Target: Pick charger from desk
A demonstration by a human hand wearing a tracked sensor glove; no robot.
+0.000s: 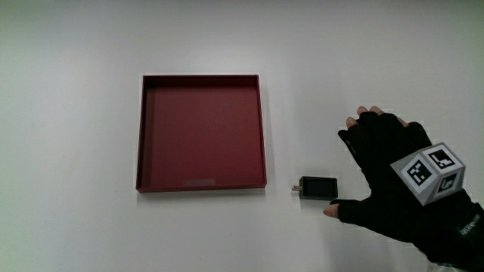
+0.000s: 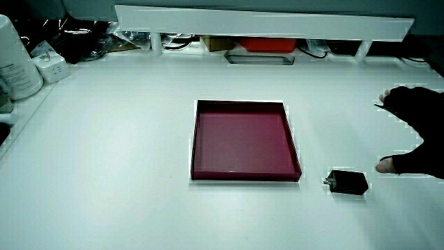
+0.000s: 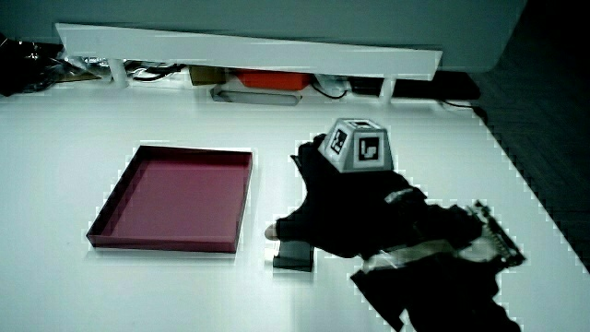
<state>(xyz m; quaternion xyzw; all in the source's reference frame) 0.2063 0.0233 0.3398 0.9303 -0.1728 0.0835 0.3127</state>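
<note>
A small black charger [image 1: 318, 187] lies flat on the white table beside the red tray [image 1: 201, 183], its metal prongs pointing toward the tray. It also shows in both side views, whole [image 2: 348, 182] and partly hidden under the hand [image 3: 295, 257]. The gloved hand [image 1: 378, 162] hovers just beside the charger with thumb and fingers spread, the thumb tip close to the charger's end. The hand holds nothing. A patterned cube [image 1: 432, 173] sits on its back.
The shallow red tray [image 2: 245, 176] has nothing in it. A low white partition [image 2: 263, 21] runs along the table's edge farthest from the person, with cables and boxes under it. A white container [image 2: 15, 59] stands at a table corner in a side view.
</note>
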